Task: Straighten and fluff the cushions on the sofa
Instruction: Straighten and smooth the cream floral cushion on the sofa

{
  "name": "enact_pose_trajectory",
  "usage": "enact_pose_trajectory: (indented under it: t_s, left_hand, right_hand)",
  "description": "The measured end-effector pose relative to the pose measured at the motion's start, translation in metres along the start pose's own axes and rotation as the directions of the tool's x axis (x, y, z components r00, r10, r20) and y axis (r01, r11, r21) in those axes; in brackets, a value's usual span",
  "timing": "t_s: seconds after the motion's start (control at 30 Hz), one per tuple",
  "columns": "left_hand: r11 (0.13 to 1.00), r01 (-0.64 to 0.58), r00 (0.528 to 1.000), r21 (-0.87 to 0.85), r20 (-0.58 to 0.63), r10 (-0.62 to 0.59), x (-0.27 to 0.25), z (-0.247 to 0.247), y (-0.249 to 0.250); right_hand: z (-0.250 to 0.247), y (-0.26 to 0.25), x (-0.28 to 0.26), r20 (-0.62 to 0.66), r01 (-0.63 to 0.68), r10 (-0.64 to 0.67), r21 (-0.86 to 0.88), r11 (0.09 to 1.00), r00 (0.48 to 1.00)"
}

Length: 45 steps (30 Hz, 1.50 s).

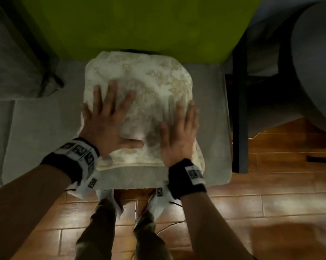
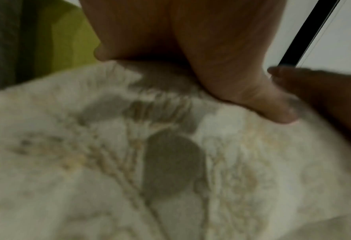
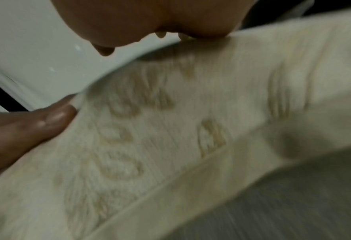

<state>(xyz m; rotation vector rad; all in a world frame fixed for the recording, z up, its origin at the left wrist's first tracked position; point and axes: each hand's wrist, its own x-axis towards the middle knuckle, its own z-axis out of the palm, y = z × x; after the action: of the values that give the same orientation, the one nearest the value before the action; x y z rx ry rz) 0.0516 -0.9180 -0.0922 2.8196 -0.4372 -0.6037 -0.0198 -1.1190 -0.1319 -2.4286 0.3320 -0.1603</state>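
Grey sofa seat (image 1: 36, 128) ran across the room from the left, with a lime-green back cushion (image 1: 139, 25) standing behind it and wooden floor (image 1: 271, 203) at the near edge. Left of middle, the person's left hand (image 1: 105, 126) lay flat on the cream patterned cushion (image 1: 149, 77), fingers spread and straight, thumb pointing toward the other hand; it gripped nothing, only pressed the fabric down. The left wrist view showed the same: the left hand (image 2: 201, 48) bearing on the cushion (image 2: 108, 162), blurred as if mid-pat. That cushion lay flat on the seat, its far edge touching the green back cushion, its near edge close to the seat's front edge, directly ahead of the person. On its right part the right hand (image 1: 181, 132) rested palm-down too, fingers straight and together, holding nothing; from the right wrist its fingertips (image 3: 106, 50) showed above the cushion (image 3: 190, 129), whether just clear of the cloth I could not tell. Further right stood a dark frame (image 1: 239, 109) and a grey rounded shape (image 1: 317, 62). Both hands sat about equally near, on the near half of the cushion, which stretched away from them toward the backrest, so I judged any lift or stand-up would mean sliding out to its side edges
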Motion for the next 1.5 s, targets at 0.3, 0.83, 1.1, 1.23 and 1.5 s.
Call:
enact_pose_trajectory:
  t_s: [0.3, 0.83, 1.1, 1.23, 1.5]
  left_hand:
    - [0.982, 0.101, 0.935, 0.162, 0.321, -0.149, 0.042, 0.055, -0.013]
    - [0.949, 0.188, 0.908, 0.253, 0.325, -0.266, 0.054, 0.069, -0.005]
    - [0.981, 0.067, 0.986, 0.180, 0.141, -0.094, 0.022, 0.086, -0.033]
    - [0.992, 0.123, 0.992, 0.020, 0.015, -0.123, -0.015, 0.113, -0.040]
    - [0.807, 0.445, 0.895, -0.389, 0.168, -0.412, -0.076, 0.163, -0.065]
  right_hand:
    - [0.063, 0.087, -0.011, 0.301, -0.013, 0.070, -0.187, 0.982, 0.951]
    - [-0.011, 0.068, -0.039, 0.189, 0.213, -0.190, -0.110, 0.971, 0.963]
    - [0.057, 0.062, 0.001, 0.631, 0.251, 0.081, -0.419, 0.872, 0.772]
    - [0.049, 0.055, 0.001, 0.676, 0.220, 0.181, -0.461, 0.859, 0.714]
    - [0.037, 0.036, -0.010, 0.661, 0.199, 0.199, -0.475, 0.857, 0.723]
